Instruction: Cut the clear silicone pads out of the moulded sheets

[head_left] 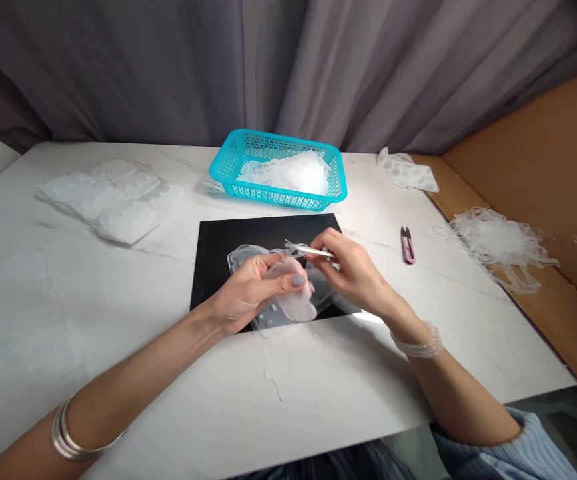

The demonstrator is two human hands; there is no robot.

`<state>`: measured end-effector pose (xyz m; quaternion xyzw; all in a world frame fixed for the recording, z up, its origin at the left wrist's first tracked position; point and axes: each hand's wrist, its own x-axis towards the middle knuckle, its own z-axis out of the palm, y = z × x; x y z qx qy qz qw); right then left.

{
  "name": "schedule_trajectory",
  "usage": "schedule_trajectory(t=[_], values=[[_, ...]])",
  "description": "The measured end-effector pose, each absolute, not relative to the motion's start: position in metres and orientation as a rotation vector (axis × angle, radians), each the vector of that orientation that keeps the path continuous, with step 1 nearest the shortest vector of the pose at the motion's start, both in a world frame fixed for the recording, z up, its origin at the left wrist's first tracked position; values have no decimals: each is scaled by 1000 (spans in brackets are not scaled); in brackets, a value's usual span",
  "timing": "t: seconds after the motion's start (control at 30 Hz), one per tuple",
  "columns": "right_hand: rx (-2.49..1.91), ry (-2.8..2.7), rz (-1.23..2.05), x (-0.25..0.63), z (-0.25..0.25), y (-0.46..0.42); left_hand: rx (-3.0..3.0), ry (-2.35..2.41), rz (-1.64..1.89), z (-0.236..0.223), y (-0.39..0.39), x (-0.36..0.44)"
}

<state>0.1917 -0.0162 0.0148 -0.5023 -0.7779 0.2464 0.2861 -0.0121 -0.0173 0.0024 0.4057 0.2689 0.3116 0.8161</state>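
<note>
Pale cloth held in the left hand, above a black mat on the table.
Cloth pinched between left thumb and fingers; a thin white tool gripped in the fingertips of the right hand, its tip brought to the cloth's upper edge, though exact contact cannot be told. A clear patterned sheet is seen on the mat, partly covered by the hands. Beyond the mat, white material is held in a blue basket. To the right, pink snips are laid on the table; stringy white scraps are heaped near the cardboard.
</note>
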Motion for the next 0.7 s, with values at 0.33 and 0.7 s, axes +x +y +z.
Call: schedule_trajectory(t=[0.33, 0.7], values=[[-1167, -2094, 980, 193, 32, -18, 1082, 633, 412, -2, -9, -18], [-1022, -2253, 858, 188, 23, -19, 1001, 737, 494, 2, -11, -15]])
